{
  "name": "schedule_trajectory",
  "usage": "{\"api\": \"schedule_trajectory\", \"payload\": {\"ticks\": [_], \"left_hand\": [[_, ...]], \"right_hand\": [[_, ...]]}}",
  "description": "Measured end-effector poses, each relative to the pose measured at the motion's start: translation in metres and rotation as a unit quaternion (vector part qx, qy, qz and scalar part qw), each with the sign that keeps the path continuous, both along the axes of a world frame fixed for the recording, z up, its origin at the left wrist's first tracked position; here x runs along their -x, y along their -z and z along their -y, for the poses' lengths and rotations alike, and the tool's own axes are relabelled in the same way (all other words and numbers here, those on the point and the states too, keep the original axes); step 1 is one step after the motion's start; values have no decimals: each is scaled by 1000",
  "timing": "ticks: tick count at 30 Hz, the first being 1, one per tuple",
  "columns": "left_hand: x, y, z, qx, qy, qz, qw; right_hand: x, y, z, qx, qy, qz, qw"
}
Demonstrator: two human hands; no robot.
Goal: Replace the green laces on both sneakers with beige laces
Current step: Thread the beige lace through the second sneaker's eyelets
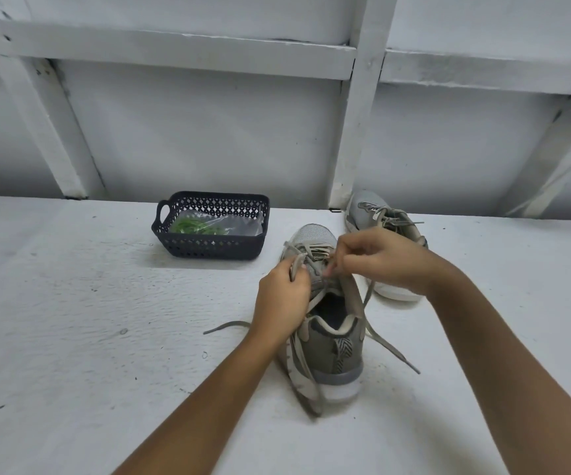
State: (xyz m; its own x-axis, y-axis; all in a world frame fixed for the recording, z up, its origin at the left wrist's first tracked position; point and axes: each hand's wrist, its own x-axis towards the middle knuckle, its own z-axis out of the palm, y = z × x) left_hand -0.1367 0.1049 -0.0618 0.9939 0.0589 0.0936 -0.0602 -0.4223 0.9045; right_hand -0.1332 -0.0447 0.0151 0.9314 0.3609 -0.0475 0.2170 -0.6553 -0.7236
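- Seeing the near sneaker [332, 351] upright on the white tabletop [71, 303], heel toward us and toe pointing away.
- We work it at the upper eyelets with both hands.
- left grip [282, 299]: fingers are curled round a loop of the beige lace [390, 347] on the shoe's left side, and the hand sits against the collar.
- right grip [383, 258]: closed to a tight pinch, with thumb and fingertips holding the same lace just above the tongue.
- The lace crosses the lower eyelets. One free end lies on the tabletop left of the shoe, by our left wrist. The other drops down the right side and trails toward us.
- far sneaker [369, 207]: behind and right of the near one, against the white wall frame. It is partly hidden by the right grip. It carries a beige lace, loose ends showing.
- Dark lattice basket [208, 246]: on the tabletop left of both sneakers, apart from them.
- green laces [195, 226]: bunched in the basket's left half, with a clear plastic bag [243, 226]. We can't tell whether they are inside the bag.
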Motion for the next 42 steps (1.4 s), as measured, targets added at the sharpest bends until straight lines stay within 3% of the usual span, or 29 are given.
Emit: {"api": "schedule_trajectory", "payload": {"ticks": [8,11,14,18,21,27,33,38,42], "left_hand": [[0,1,0,17,2,-16,1000],[1,1,0,23,4,-16,1000],[2,0,0,23,0,-16,1000],[1,1,0,22,3,-17,1000],[2,0,-1,21,3,-12,1000],[0,1,-1,16,0,-4,1000],[-5,-3,0,-11,29,-30,999],[-31,-20,-10,-38,66,-50,996],[-55,-28,-17,-120,130,-58,983]], "right_hand": [[15,-23,2,81,-92,-72,990],[9,-20,-8,113,-12,15,993],[-10,-3,-21,224,61,134,964],[-33,31,-33,345,67,110,930],[-36,41,-36,312,85,133,937],[-13,23,-22,157,26,67,985],[1,23,-10,157,-36,45,986],[-2,30,-13,143,-11,66,987],[-3,33,-15,142,23,109,984]]}}
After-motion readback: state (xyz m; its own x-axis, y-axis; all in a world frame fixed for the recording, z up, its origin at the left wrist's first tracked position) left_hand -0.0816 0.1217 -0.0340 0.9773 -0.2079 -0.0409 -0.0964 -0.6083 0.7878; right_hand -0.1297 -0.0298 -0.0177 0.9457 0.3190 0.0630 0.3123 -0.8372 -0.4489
